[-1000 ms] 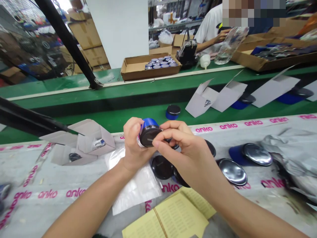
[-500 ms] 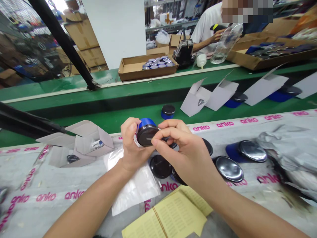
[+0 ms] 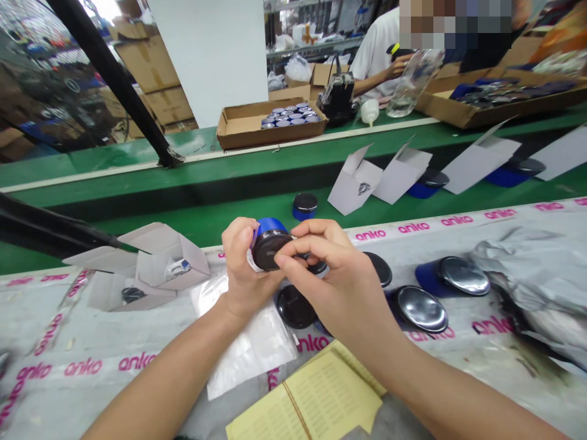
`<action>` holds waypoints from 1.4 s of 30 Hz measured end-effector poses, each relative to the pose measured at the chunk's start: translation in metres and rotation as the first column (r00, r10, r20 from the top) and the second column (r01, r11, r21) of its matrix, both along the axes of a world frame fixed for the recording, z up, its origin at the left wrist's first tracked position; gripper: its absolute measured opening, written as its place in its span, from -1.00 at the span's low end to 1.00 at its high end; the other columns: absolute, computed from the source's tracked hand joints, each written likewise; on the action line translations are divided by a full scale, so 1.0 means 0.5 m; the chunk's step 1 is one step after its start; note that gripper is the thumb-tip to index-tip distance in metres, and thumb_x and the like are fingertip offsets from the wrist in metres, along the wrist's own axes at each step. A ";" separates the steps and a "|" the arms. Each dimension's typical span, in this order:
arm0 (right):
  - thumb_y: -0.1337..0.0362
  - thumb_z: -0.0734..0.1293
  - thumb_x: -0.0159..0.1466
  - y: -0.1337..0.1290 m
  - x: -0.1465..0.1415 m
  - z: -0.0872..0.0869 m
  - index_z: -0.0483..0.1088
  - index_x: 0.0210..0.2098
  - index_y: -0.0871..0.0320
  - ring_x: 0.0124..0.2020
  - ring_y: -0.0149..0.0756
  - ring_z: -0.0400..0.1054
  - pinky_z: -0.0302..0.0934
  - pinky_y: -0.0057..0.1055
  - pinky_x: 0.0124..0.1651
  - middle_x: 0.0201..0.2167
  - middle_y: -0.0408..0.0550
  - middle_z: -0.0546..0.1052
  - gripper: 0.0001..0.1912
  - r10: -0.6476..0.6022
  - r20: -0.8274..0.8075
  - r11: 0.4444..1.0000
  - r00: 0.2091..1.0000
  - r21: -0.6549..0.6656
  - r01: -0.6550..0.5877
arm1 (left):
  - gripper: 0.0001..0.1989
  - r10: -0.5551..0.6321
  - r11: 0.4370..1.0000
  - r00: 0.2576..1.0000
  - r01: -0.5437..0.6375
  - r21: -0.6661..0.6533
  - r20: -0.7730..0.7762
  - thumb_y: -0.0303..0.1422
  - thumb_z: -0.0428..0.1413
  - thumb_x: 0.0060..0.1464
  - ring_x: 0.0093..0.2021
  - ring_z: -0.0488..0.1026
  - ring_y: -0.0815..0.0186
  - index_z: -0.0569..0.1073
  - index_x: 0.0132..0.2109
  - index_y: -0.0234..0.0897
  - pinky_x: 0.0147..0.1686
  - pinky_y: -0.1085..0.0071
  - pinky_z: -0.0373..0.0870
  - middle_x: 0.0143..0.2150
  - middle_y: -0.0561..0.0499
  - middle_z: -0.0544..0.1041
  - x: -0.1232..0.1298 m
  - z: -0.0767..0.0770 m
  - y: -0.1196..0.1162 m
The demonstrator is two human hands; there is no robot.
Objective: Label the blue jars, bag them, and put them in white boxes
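Observation:
In the head view my left hand [image 3: 241, 263] is closed round a small round device [image 3: 265, 249] with a blue side and a black face. That face is tilted up toward me, with small marks along its rim. My right hand [image 3: 337, 269] is pinched, thumb and index fingertips at the black face; anything between them is too small or hidden to make out. Below my hands lies another black-faced round device [image 3: 295, 307], partly covered by my right hand. A clear plastic bag [image 3: 250, 351] lies under my left wrist, and yellow printed sticker sheets [image 3: 316, 391] are nearer me.
Open white boxes [image 3: 172, 256] with small parts inside stand at left. More white boxes [image 3: 353, 183] and a blue-black device [image 3: 305, 206] sit on the green ledge. Shiny-topped devices [image 3: 422, 308] lie at right. Beyond are a cardboard tray [image 3: 247, 128] and a co-worker's arm [image 3: 376, 82].
My right fingertips have shifted slightly left across the black face. The view has moved a little. My left hand keeps the same hold on the device.

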State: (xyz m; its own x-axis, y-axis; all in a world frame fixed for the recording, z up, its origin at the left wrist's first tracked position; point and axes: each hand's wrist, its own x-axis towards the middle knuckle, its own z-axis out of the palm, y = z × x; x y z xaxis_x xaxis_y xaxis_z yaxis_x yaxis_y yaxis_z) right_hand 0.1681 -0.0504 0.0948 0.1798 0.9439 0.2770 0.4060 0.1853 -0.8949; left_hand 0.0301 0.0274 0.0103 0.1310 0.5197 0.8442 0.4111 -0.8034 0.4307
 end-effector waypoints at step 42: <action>0.15 0.35 0.25 0.098 0.040 0.034 0.42 -0.01 0.23 -0.18 -0.07 0.46 0.19 -0.27 -0.24 -0.12 0.09 0.57 -0.63 0.314 0.580 0.943 0.752 -0.284 -0.175 | -0.05 -0.386 0.748 0.853 0.512 -0.422 0.352 -0.46 0.30 -0.14 0.25 0.33 0.13 0.20 0.39 0.15 0.27 0.17 0.27 0.31 -0.04 0.29 -0.019 0.023 0.038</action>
